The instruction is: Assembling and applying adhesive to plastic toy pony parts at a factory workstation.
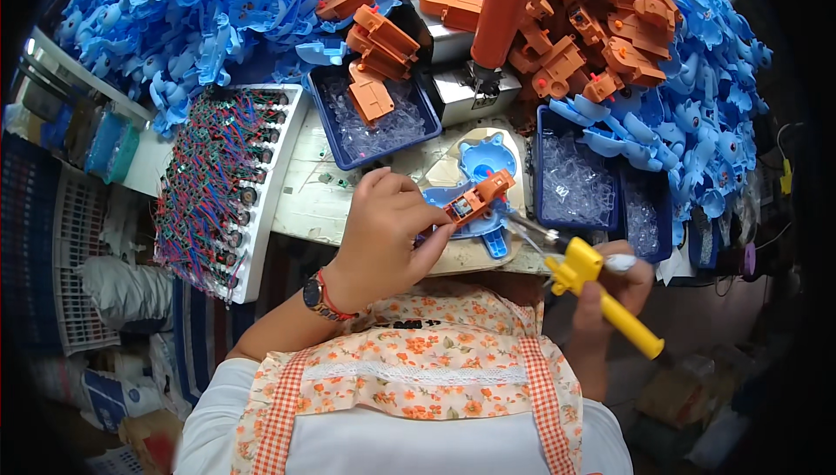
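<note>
mid-frame, the left hand (383, 221) pinched the orange casing (479, 199) at its lower-left end between thumb and forefinger; right of centre, the right hand (634, 288) had its fingers wrapped round a yellow iron (577, 266). the casing looked light and stiff, its innards fragile, best held by the sides.

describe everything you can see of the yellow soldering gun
The yellow soldering gun has a blocky body, apparently plastic, a straight handle, and slim metal parts at its front. Held in the right hand, it slants, handle toward the picture's lower right, nose toward the orange casing. Whether its tip touches anything is unclear.
</note>
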A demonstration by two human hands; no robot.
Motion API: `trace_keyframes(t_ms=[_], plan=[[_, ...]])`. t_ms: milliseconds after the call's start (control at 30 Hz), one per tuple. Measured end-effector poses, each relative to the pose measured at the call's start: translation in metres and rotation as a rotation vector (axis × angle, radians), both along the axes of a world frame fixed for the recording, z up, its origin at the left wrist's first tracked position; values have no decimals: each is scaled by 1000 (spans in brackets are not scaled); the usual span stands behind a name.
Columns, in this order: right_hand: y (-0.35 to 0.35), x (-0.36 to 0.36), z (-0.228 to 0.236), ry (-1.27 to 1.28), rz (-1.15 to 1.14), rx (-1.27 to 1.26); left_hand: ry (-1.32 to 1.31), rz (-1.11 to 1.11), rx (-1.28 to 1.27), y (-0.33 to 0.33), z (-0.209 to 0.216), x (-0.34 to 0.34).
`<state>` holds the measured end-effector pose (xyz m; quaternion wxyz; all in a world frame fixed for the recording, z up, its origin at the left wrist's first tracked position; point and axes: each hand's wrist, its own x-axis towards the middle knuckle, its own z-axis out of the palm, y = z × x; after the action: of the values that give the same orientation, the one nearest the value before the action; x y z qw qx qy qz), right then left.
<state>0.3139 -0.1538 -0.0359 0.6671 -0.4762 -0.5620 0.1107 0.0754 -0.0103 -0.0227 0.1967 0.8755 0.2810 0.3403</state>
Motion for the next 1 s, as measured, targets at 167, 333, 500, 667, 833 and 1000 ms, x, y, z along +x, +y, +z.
trace_keyframes(t_ms=[167, 333, 500, 667, 833, 1000], plan=[[12, 1, -6, -343, 124, 74, 26, 48, 79, 0, -7, 7], [20, -3, -9, -403, 133, 114, 56, 71, 106, 1, -10, 11], [23, -4, -6, -456, 134, 122, 81, 101, 158, 0, -8, 13], [23, -2, -10, -440, 120, 141, 63, 106, 230, -1, -15, 12], [22, -2, -8, -443, 112, 141, 28, 101, 298, -4, -20, 9], [22, -2, -6, -436, 120, 149, -20, 83, 336, -4, -22, 6]])
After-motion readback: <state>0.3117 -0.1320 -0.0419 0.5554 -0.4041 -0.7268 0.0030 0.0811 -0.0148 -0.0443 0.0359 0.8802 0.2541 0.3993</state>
